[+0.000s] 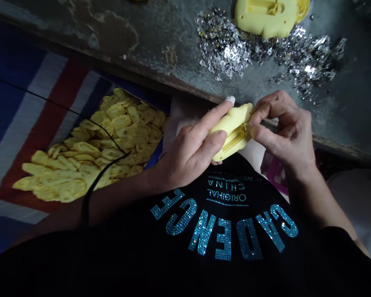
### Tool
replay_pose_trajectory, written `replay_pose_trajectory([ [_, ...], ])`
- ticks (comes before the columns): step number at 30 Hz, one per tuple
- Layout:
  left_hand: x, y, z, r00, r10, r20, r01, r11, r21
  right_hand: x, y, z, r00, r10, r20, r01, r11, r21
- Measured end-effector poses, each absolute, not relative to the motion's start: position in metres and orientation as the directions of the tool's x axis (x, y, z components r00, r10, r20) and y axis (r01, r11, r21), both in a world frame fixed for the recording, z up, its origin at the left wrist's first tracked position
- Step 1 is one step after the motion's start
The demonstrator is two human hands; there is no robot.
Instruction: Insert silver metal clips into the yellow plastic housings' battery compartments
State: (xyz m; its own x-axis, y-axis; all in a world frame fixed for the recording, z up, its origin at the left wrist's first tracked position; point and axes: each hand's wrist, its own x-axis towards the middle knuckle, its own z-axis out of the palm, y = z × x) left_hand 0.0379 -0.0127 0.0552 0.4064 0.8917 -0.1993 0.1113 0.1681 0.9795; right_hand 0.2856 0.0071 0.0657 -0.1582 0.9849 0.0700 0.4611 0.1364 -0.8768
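A yellow plastic shell [231, 142] with a long recess is held over my lap, just off the bench edge. My left hand [194, 150] grips its left side, thumb on the recessed face and a white covering on one fingertip. At the other end, my right hand [284, 128] pinches with thumb and forefinger close against the shell. Whatever small piece is between those fingertips is too hidden to make out. Beyond my hands, small shiny metal pieces [225, 47] lie in loose piles on the bench.
Another yellow shell [266, 20] rests at the bench's far side among the metal pieces. The worn grey bench [160, 45] runs across the top. At left, a heap of yellow plastic parts [111, 140] lies on a striped cloth [46, 119]. A black cord [102, 173] hangs near my left forearm.
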Motion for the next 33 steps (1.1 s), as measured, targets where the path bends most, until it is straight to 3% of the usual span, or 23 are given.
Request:
replay_pose_trajectory([
  [6,0.038,-0.009,0.055,0.419,0.899,-0.125,0.159,0.064,0.985,0.286,0.010,0.063,-0.159,0.986,0.041,0.470,0.112,-0.875],
  [14,0.042,-0.009,0.047,0.388,0.856,-0.342,0.019,0.363,0.932,0.290,0.008,0.063,-0.134,0.989,0.064,0.418,0.115,-0.901],
  [22,0.045,-0.007,0.043,0.362,0.834,-0.416,-0.059,0.466,0.883,0.285,-0.005,0.063,-0.105,0.978,0.181,0.521,0.209,-0.828],
  [27,0.043,-0.008,0.043,0.405,0.829,-0.386,-0.096,0.458,0.884,0.283,-0.010,0.062,-0.140,0.957,0.255,0.646,0.284,-0.709],
  [33,0.044,-0.012,0.050,0.420,0.854,-0.305,-0.070,0.366,0.928,0.284,-0.006,0.066,-0.151,0.977,0.154,0.598,0.214,-0.772],
])
